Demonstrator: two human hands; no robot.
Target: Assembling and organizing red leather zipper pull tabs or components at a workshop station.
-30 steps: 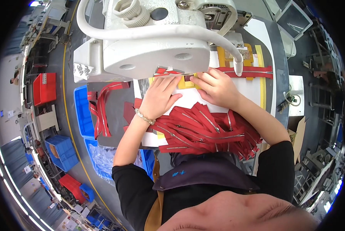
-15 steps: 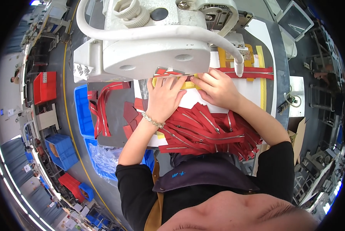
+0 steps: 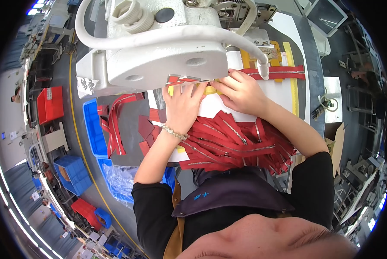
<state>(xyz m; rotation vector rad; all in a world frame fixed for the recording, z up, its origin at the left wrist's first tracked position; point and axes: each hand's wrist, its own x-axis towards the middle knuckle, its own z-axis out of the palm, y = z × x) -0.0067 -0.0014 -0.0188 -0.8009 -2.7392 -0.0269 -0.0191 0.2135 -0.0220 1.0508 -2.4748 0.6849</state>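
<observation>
My left hand [image 3: 179, 110] lies with its fingers stretched out and apart at the front of a white sewing machine head [image 3: 167, 64], the fingertips partly hidden below it. My right hand [image 3: 244, 95] is beside it, fingers bent and drawn together at a yellow strip [image 3: 210, 90]; what they hold is hidden. A red zipper [image 3: 280, 73] with metal teeth runs out to the right from behind the right hand. Between my forearms a heap of red zippers [image 3: 236, 140] covers the near edge of the table. Dark red flat pieces [image 3: 146, 126] lie left of my left wrist.
More red zippers [image 3: 114, 125] lie at the table's left. Blue crates [image 3: 94, 129] stand beside it, one with clear plastic film [image 3: 119, 179]. A yellow frame [image 3: 284, 56] sits back right, with a screen [image 3: 326, 17] beyond. A cardboard box [image 3: 336, 146] stands at the right.
The whole view has shifted slightly, with the machine farther up and left. My left thumb has drawn in toward the fingers. Both hands stay at the machine's front.
</observation>
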